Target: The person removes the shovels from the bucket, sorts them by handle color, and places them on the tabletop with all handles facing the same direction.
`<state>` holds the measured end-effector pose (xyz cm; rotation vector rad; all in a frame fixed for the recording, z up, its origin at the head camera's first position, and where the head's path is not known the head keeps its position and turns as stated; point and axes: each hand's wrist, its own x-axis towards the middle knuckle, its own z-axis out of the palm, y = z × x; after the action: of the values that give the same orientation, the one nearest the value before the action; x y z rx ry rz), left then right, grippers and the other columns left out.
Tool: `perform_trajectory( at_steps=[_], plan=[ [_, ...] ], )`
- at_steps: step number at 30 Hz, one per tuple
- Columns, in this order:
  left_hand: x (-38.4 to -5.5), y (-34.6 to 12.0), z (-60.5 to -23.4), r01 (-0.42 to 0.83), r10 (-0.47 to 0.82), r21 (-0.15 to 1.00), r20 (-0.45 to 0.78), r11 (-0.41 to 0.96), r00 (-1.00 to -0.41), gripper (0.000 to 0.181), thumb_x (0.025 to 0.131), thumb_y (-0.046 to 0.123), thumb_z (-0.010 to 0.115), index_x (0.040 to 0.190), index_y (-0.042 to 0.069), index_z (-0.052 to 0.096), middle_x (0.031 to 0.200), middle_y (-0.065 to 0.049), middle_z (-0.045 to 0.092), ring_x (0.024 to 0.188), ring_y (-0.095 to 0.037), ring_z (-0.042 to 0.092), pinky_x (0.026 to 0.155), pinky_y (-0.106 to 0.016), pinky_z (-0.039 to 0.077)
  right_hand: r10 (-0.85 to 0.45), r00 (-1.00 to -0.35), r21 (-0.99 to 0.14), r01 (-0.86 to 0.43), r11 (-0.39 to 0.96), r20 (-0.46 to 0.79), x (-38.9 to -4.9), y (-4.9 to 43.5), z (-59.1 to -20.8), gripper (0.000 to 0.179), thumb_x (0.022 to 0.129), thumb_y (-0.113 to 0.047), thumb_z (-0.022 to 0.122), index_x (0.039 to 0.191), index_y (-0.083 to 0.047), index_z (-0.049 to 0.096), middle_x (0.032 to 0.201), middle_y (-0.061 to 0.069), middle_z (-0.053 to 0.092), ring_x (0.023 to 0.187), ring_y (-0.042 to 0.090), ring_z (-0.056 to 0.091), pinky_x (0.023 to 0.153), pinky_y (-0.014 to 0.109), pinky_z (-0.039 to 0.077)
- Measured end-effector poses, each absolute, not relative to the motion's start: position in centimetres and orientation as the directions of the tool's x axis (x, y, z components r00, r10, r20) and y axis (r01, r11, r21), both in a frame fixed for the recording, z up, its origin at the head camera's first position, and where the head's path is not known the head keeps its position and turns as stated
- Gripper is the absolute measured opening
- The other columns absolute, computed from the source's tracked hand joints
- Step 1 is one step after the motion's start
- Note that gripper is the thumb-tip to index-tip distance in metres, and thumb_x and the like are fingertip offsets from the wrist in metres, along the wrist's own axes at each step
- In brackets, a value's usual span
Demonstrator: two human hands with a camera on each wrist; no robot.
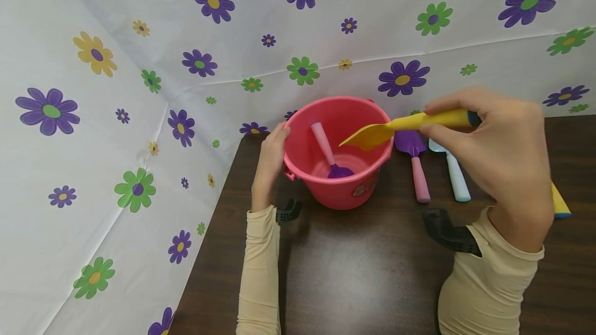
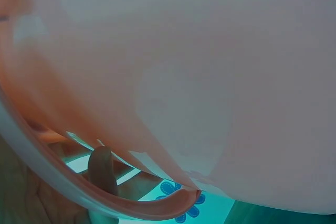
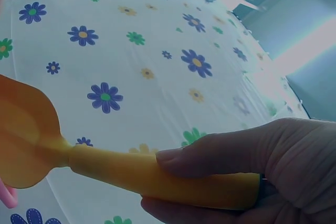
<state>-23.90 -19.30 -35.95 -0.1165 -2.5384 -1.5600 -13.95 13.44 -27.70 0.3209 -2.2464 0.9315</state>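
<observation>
A pink bucket (image 1: 335, 190) stands tilted slightly toward me on the dark table. My left hand (image 1: 272, 151) grips its left rim; the left wrist view shows fingers (image 2: 102, 171) beside the pale pink bucket wall (image 2: 210, 103). Inside the bucket leans a purple toy shovel with a pink handle (image 1: 323, 143). My right hand (image 1: 505, 143) pinches the handle of a yellow toy shovel (image 1: 372, 136) between thumb and fingers. Its blade points left, over the bucket's opening. In the right wrist view the yellow handle (image 3: 115, 169) lies across the fingers, thumb on top.
Right of the bucket lie a purple shovel with a pink handle (image 1: 420, 180) and a light blue shovel (image 1: 458, 177). A yellow handle with a blue end (image 1: 561, 203) shows partly behind my right wrist. A flowered white sheet (image 1: 261, 14) hangs behind and at left.
</observation>
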Motion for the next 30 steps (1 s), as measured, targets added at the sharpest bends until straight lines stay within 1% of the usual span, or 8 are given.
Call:
perform_trajectory(
  at_steps=[6,14,17,21,22,25,27,30],
  plan=[
    [-23.8,-19.3,-35.8,0.152,-0.015,0.879,0.178,0.453,-0.984,0.046,0.108,0.031,0.037,0.14,0.009,0.061,0.111,-0.017,0.069,0.089,-0.03,0.065,0.072,-0.026,0.052,0.037,-0.74,-0.538,-0.453,0.711,0.671,-13.8,14.2,-27.5,0.025,0.081,0.0,0.087,0.104,0.0,0.079,0.099,0.014,0.076,0.072,-0.001,0.049,0.07,0.003,0.04],
    [-23.8,-19.1,-35.7,0.156,-0.009,0.882,0.178,0.445,-0.984,0.046,0.108,0.032,0.037,0.139,0.008,0.061,0.108,-0.017,0.069,0.086,-0.028,0.064,0.071,-0.026,0.053,0.049,-0.831,-0.639,-0.386,0.665,0.554,-13.6,15.9,-28.0,0.025,0.083,0.001,0.084,0.108,-0.002,0.079,0.107,0.016,0.074,0.081,0.003,0.054,0.072,0.001,0.042],
    [-23.8,-19.1,-35.7,0.15,-0.01,0.884,0.172,0.443,-0.985,0.046,0.108,0.033,0.037,0.14,0.009,0.061,0.11,-0.016,0.069,0.089,-0.028,0.064,0.073,-0.026,0.053,0.024,-0.856,-0.667,-0.384,0.638,0.516,-13.7,16.7,-28.1,0.024,0.084,0.002,0.083,0.107,-0.003,0.08,0.106,-0.005,0.074,0.09,0.005,0.055,0.074,0.001,0.043],
    [-23.8,-19.1,-35.8,0.137,-0.015,0.887,0.16,0.441,-0.987,0.046,0.108,0.034,0.038,0.141,0.01,0.06,0.112,-0.016,0.069,0.091,-0.029,0.065,0.074,-0.027,0.054,-0.015,-0.877,-0.682,-0.383,0.623,0.479,-13.9,17.5,-28.3,0.023,0.085,0.004,0.082,0.107,-0.003,0.08,0.099,-0.033,0.063,0.096,0.007,0.053,0.072,0.003,0.042],
    [-23.7,-19.2,-35.9,0.135,-0.014,0.888,0.157,0.439,-0.987,0.046,0.109,0.034,0.038,0.141,0.01,0.06,0.113,-0.016,0.069,0.091,-0.029,0.065,0.074,-0.027,0.054,-0.019,-0.883,-0.684,-0.376,0.625,0.468,-13.9,17.6,-28.3,0.023,0.085,0.003,0.082,0.107,-0.002,0.08,0.099,-0.033,0.063,0.095,0.008,0.052,0.07,0.004,0.041],
    [-23.7,-19.2,-35.8,0.135,-0.015,0.89,0.157,0.436,-0.988,0.046,0.109,0.034,0.038,0.141,0.01,0.059,0.113,-0.015,0.069,0.092,-0.029,0.066,0.074,-0.027,0.054,-0.026,-0.903,-0.69,-0.346,0.636,0.429,-14.1,18.0,-28.4,0.023,0.086,0.0,0.082,0.109,-0.001,0.079,0.105,-0.01,0.073,0.09,0.01,0.048,0.062,0.01,0.039],
    [-23.7,-19.2,-35.8,0.132,-0.014,0.89,0.153,0.437,-0.988,0.046,0.108,0.034,0.038,0.142,0.01,0.059,0.113,-0.015,0.069,0.092,-0.029,0.066,0.074,-0.027,0.055,-0.025,-0.913,-0.69,-0.325,0.646,0.406,-14.2,18.1,-28.5,0.024,0.087,-0.003,0.083,0.11,-0.001,0.079,0.106,0.005,0.075,0.088,0.011,0.046,0.059,0.015,0.037],
    [-23.7,-19.1,-35.8,0.133,-0.013,0.889,0.155,0.439,-0.988,0.046,0.108,0.034,0.038,0.142,0.009,0.059,0.113,-0.015,0.069,0.091,-0.029,0.066,0.074,-0.026,0.055,-0.024,-0.92,-0.689,-0.31,0.655,0.391,-14.2,18.3,-28.5,0.024,0.087,-0.006,0.083,0.111,-0.001,0.079,0.104,0.005,0.074,0.086,0.013,0.045,0.056,0.018,0.036]
  ],
)
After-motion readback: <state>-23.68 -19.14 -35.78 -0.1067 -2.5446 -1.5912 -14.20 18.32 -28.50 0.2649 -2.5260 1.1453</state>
